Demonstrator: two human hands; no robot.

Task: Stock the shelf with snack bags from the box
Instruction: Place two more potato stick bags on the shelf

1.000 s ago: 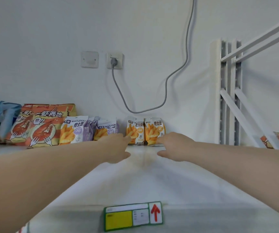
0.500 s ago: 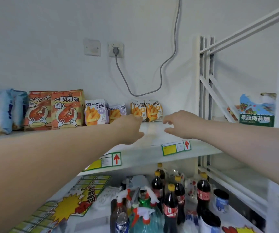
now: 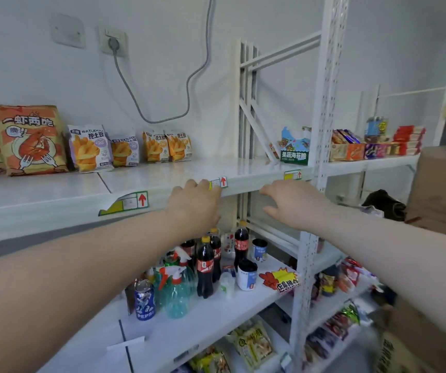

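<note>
White shelf (image 3: 55, 189); orange shrimp-print bag (image 3: 29, 141); dark cola bottles (image 3: 205, 267), red labels.

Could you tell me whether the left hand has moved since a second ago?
Yes. The left hand has drawn back from the orange bags at the back to the front edge of the shelf.

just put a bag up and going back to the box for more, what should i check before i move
1. Left hand empty: ok.
2. Right hand empty: ok.
3. Fries bags upright at the back of the shelf: ok.
4. Bare room on the shelf right of them: ok.
5. Box within reach on the right: ok, most likely.
6. Bags left in the box: cannot tell, its inside is hidden.
</note>
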